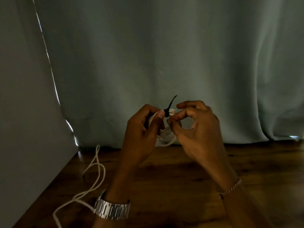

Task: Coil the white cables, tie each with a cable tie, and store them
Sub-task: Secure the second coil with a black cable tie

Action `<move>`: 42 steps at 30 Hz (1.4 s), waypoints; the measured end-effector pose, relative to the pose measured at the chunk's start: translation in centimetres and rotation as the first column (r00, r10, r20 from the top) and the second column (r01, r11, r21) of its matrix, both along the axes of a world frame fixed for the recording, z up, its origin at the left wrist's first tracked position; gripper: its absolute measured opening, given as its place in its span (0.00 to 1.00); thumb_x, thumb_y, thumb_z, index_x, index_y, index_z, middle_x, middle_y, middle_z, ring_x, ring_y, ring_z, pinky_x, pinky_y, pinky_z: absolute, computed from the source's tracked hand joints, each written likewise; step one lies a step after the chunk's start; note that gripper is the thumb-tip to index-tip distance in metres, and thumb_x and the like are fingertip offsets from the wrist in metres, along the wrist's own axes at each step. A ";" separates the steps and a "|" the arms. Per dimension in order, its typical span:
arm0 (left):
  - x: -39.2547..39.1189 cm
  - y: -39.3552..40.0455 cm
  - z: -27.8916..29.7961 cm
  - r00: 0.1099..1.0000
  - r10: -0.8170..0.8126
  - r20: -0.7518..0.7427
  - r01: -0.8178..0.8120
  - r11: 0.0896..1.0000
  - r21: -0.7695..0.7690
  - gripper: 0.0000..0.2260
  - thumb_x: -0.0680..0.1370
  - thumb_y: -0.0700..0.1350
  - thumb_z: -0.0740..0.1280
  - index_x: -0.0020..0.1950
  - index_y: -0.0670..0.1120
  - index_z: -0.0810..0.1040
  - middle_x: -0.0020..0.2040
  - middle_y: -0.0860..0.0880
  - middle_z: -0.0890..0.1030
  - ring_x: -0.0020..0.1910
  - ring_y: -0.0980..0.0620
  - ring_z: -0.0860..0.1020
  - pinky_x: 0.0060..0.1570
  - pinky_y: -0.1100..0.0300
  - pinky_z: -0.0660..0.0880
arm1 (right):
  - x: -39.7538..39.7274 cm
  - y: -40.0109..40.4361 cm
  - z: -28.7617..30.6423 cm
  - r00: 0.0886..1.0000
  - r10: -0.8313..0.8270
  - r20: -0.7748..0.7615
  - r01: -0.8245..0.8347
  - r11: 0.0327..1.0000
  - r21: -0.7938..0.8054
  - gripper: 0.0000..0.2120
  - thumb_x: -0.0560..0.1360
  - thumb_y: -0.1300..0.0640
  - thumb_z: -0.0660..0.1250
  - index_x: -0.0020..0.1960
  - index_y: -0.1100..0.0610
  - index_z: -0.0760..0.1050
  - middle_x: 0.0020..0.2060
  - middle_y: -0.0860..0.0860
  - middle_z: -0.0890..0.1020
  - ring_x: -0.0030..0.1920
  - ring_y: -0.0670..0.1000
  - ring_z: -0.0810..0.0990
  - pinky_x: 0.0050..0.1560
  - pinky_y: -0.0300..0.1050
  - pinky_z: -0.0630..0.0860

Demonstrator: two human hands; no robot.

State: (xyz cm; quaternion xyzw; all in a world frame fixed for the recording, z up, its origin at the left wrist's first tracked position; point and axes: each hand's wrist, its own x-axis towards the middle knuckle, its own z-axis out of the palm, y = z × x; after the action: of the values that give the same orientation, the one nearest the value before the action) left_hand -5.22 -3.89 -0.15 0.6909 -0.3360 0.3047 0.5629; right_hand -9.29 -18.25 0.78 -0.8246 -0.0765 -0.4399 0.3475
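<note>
Both hands are raised above the wooden worktop [181, 186], holding a coiled white cable [166, 137] between them. The left hand [143, 129] grips the coil's left side, its fingers [148, 111] curled round the bundled loops and the thumb pressed on top of them just beside a black cable tie [169, 106]. The tie wraps the top of the coil, and its thin, slightly curved tail sticks up and to the right, free of both hands. The right hand [197, 130] pinches at the coil just right of the tie's band: thumb and forefinger tips meet there, forming a ring, while the other fingers arch loosely above. The lower part of the coil hangs in rounded loops between the two palms, smooth and pale, clear of the worktop.

A second white cable [92, 178] lies loose on the worktop to the left, in long, uneven loops running toward the near edge. The worktop is dark brown wood with visible grain. A metal link watch [112, 209] sits on the left wrist, a thin beaded bracelet [230, 188] on the right. Behind hangs a grey-green curtain [164, 55] in soft vertical folds, with a bright slit of light along its left edge.
</note>
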 end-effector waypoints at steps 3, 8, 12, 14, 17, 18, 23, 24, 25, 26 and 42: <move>0.2 0.1 -0.1 1.000 0.009 -0.013 -0.009 1.000 -0.015 0.08 0.83 0.45 0.64 0.48 0.44 0.79 0.35 0.49 0.81 0.33 0.52 0.79 0.34 0.55 0.77 | -0.1 0.0 0.1 0.998 0.038 0.049 -0.038 0.999 0.007 0.06 0.72 0.55 0.76 0.45 0.53 0.81 0.50 0.44 0.81 0.50 0.40 0.79 0.47 0.24 0.70; 0.5 0.5 -0.2 0.999 -0.015 -0.034 0.015 1.000 -0.001 0.07 0.82 0.44 0.65 0.46 0.47 0.79 0.35 0.51 0.81 0.35 0.54 0.80 0.37 0.56 0.77 | -0.2 -0.1 0.2 0.993 0.116 0.028 -0.116 0.993 -0.029 0.22 0.72 0.52 0.77 0.63 0.50 0.74 0.55 0.42 0.81 0.54 0.40 0.80 0.50 0.24 0.72; 0.7 1.0 -0.2 0.997 -0.071 -0.042 0.072 0.996 0.042 0.08 0.82 0.44 0.65 0.48 0.42 0.80 0.38 0.50 0.82 0.39 0.54 0.81 0.42 0.60 0.76 | 0.0 -0.4 0.2 0.994 0.107 -0.009 -0.108 0.985 -0.138 0.22 0.76 0.54 0.73 0.69 0.52 0.76 0.61 0.47 0.81 0.59 0.43 0.78 0.58 0.33 0.74; 0.9 1.3 -0.2 0.995 -0.089 -0.046 0.092 0.994 0.060 0.07 0.82 0.43 0.65 0.49 0.41 0.80 0.39 0.50 0.82 0.41 0.53 0.82 0.43 0.60 0.77 | 0.2 -0.4 0.0 0.992 0.109 -0.065 -0.119 0.977 -0.179 0.18 0.77 0.52 0.70 0.67 0.52 0.78 0.60 0.48 0.80 0.57 0.43 0.78 0.58 0.35 0.76; 1.0 1.6 -0.3 0.994 -0.097 -0.056 0.101 0.992 0.079 0.08 0.83 0.42 0.64 0.49 0.41 0.80 0.39 0.48 0.82 0.41 0.51 0.82 0.44 0.59 0.78 | 0.3 -0.6 0.1 0.979 0.142 -0.148 -0.163 0.976 -0.142 0.17 0.77 0.48 0.69 0.64 0.49 0.80 0.58 0.46 0.78 0.53 0.41 0.77 0.51 0.27 0.72; 1.0 1.6 -0.3 0.993 -0.102 -0.062 0.107 0.991 0.081 0.08 0.83 0.42 0.64 0.49 0.41 0.79 0.39 0.47 0.82 0.41 0.50 0.81 0.44 0.59 0.77 | 0.2 -0.6 0.3 0.969 0.175 -0.174 -0.197 0.973 -0.118 0.16 0.77 0.47 0.69 0.63 0.49 0.81 0.56 0.45 0.80 0.53 0.40 0.78 0.50 0.27 0.73; 0.8 1.4 -0.2 0.989 -0.132 -0.071 0.139 0.985 0.107 0.07 0.82 0.42 0.64 0.48 0.40 0.78 0.36 0.50 0.78 0.37 0.55 0.77 0.39 0.65 0.73 | -0.3 -1.0 0.7 0.904 0.340 -0.261 -0.341 0.939 0.041 0.12 0.76 0.46 0.70 0.58 0.47 0.82 0.49 0.40 0.85 0.51 0.35 0.81 0.47 0.27 0.76; 0.8 1.4 -0.2 0.987 -0.141 -0.072 0.149 0.982 0.114 0.07 0.82 0.42 0.64 0.48 0.40 0.78 0.36 0.51 0.78 0.37 0.57 0.77 0.39 0.66 0.73 | -0.2 -1.0 0.7 0.893 0.363 -0.264 -0.358 0.931 0.070 0.12 0.76 0.46 0.70 0.57 0.47 0.82 0.49 0.40 0.85 0.51 0.36 0.81 0.48 0.29 0.77; 0.7 1.5 -0.2 0.986 -0.148 -0.071 0.155 0.980 0.121 0.07 0.82 0.42 0.64 0.49 0.40 0.78 0.37 0.52 0.78 0.38 0.58 0.77 0.40 0.66 0.73 | -0.3 -1.0 0.7 0.877 0.397 -0.271 -0.381 0.918 0.111 0.11 0.76 0.47 0.70 0.57 0.47 0.82 0.49 0.40 0.85 0.51 0.36 0.82 0.49 0.32 0.78; 0.7 1.6 -0.1 0.986 -0.153 -0.070 0.161 0.979 0.128 0.07 0.82 0.42 0.64 0.49 0.40 0.78 0.38 0.53 0.79 0.39 0.58 0.78 0.40 0.66 0.73 | -0.3 -1.1 0.7 0.856 0.436 -0.278 -0.407 0.899 0.158 0.10 0.76 0.48 0.70 0.56 0.47 0.82 0.48 0.40 0.86 0.51 0.37 0.83 0.50 0.34 0.79; 1.1 2.3 -0.5 0.942 -0.228 -0.245 0.271 0.950 0.156 0.12 0.78 0.50 0.65 0.51 0.42 0.81 0.43 0.48 0.84 0.46 0.51 0.83 0.49 0.60 0.77 | -0.2 -1.6 0.9 0.684 0.624 -0.377 -0.405 0.755 0.515 0.15 0.76 0.55 0.71 0.62 0.51 0.75 0.45 0.52 0.88 0.52 0.47 0.85 0.60 0.48 0.76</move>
State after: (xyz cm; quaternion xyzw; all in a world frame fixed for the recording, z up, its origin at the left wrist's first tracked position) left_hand -4.10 -1.57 -0.64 0.7224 -0.3828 0.1179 0.5637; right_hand -9.46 -19.88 1.64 -0.7680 -0.1225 -0.0831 0.6231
